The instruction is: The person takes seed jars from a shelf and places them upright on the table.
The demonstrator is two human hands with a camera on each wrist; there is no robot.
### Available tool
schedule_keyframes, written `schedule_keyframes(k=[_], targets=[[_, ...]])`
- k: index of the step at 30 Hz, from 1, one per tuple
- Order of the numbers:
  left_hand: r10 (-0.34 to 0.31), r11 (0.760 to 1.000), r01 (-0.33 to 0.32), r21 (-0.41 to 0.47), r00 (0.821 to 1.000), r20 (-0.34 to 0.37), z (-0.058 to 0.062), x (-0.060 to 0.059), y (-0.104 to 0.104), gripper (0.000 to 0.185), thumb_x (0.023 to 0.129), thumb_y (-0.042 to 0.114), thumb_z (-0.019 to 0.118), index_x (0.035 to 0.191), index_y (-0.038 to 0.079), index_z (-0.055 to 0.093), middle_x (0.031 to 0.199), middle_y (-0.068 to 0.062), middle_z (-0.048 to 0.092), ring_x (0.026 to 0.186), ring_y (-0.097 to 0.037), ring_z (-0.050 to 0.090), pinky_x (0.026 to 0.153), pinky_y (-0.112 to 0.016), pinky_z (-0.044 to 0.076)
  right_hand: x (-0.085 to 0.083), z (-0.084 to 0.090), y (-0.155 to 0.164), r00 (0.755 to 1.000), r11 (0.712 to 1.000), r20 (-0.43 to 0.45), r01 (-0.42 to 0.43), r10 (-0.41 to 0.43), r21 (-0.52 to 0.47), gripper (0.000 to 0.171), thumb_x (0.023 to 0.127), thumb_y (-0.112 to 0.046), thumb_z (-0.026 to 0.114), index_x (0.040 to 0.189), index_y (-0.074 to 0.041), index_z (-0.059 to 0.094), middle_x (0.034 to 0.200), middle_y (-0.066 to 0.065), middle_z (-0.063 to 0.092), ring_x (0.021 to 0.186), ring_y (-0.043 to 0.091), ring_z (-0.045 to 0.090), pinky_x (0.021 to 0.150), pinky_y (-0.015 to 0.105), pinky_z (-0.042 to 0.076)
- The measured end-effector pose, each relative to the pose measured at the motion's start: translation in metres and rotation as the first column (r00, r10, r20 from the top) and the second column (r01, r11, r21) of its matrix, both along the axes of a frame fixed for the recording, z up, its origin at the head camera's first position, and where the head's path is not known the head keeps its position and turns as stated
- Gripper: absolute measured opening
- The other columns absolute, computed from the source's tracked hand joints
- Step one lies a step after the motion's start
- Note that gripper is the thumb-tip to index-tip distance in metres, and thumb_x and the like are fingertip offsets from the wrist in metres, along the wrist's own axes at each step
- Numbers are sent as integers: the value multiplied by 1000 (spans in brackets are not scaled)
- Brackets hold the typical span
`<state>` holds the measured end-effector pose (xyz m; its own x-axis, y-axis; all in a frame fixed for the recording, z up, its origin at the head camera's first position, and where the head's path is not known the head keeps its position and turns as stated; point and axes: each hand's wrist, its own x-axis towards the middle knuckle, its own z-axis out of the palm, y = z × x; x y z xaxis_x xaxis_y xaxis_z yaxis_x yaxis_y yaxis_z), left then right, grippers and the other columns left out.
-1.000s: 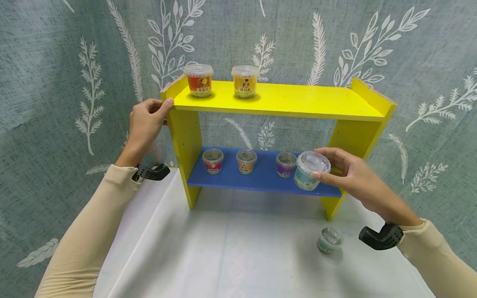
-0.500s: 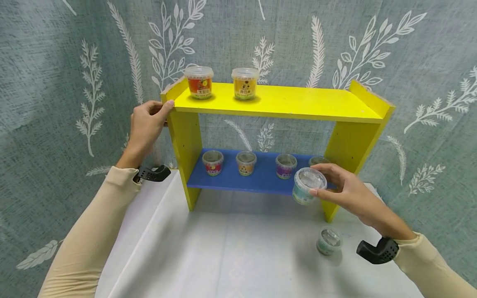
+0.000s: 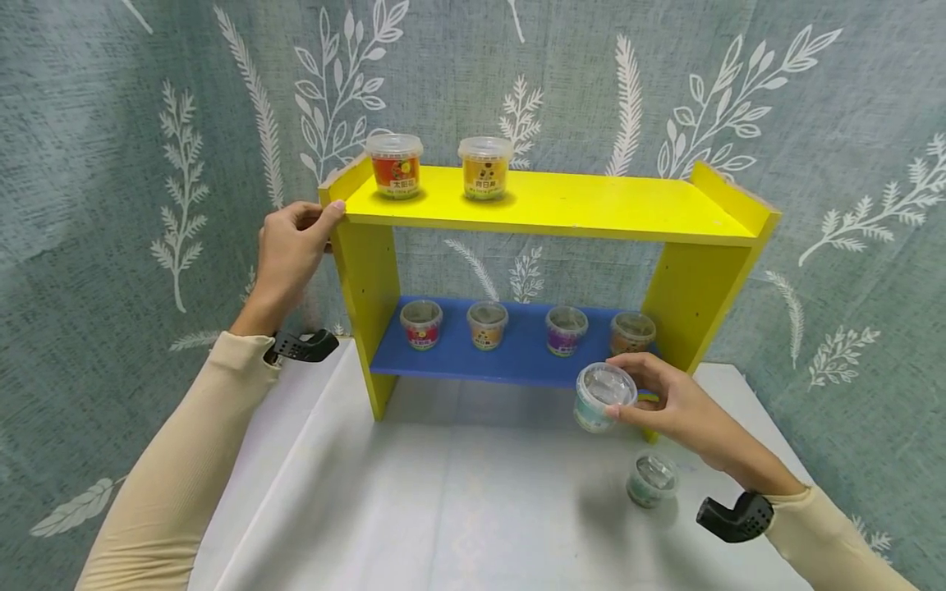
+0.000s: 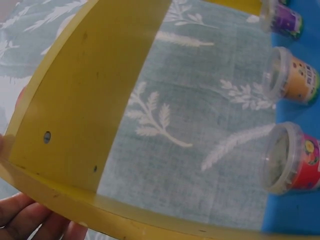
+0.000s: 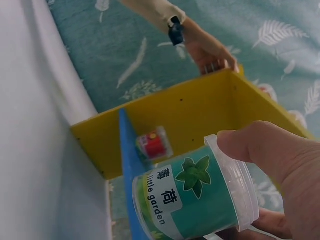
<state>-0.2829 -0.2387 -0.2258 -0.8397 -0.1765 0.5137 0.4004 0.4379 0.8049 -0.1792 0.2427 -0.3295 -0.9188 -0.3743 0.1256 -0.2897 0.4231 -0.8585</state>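
My right hand (image 3: 658, 396) grips a clear-lidded plastic tub (image 3: 597, 404) by its rim, thumb on the near side, in front of the blue lower shelf. In the right wrist view the tub (image 5: 195, 195) shows a teal label with green leaves and "little garden" lettering. My left hand (image 3: 290, 242) holds the upper left corner of the yellow and blue shelf unit (image 3: 591, 201), thumb at the front edge. In the left wrist view several left fingers (image 4: 30, 217) lie against the outside of the yellow side panel (image 4: 90, 85).
Red (image 3: 395, 168) and yellow (image 3: 485, 170) tubs stand on the top shelf. Below, the blue shelf (image 3: 510, 361) bears red (image 3: 422, 327), orange (image 3: 487, 327), purple (image 3: 565, 332) and brown-orange (image 3: 632, 332) tubs. Another greenish tub (image 3: 652, 480) stands on the white table (image 3: 443, 492).
My right hand has drawn the teal tub down and away from the blue shelf, uncovering the brown-orange tub at the right end. My left hand keeps its hold on the shelf corner.
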Motion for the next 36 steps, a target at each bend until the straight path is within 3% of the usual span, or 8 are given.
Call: schedule_keyframes(k=[5,16,22,30,36], targets=[[-2,1000,2,8,1000,2,0,-1,0,59,97,54,65,125,2,69,107,-1,68,89,-11,66,80,-24,57,-1,-14,0,999,1000,34,-8,9,-17,61,91,-24,82,143,-13,53,135,10,61,122,24,61,89,30,57],[-2,1000,2,9,1000,2,0,-1,-1,58,98,53,65,124,2,69,106,-1,68,89,-11,67,80,-23,57,-3,-42,6,989,998,140,-30,37,-54,64,90,-24,82,146,-17,51,139,9,59,123,26,60,91,34,56],[1,1000,-1,15,1000,1,0,-2,0,56,97,53,66,122,2,70,104,0,69,87,-12,66,75,-19,55,-5,-50,10,989,998,145,-20,28,-62,64,91,-23,82,146,-16,50,138,11,58,123,32,58,89,36,57],[-16,1000,16,17,1000,9,1,-2,0,58,98,53,65,126,2,68,110,-4,68,91,-12,67,82,-24,57,-6,-68,14,989,998,144,-17,24,-53,63,92,-21,80,146,-12,50,136,12,59,120,27,61,88,35,57],[-9,1000,9,12,1000,6,0,-2,-1,58,98,52,65,125,1,69,109,-3,68,90,-11,66,83,-26,58,-6,-84,16,985,999,170,0,6,-33,61,92,-23,80,144,-13,52,133,11,61,119,31,60,85,36,57]])
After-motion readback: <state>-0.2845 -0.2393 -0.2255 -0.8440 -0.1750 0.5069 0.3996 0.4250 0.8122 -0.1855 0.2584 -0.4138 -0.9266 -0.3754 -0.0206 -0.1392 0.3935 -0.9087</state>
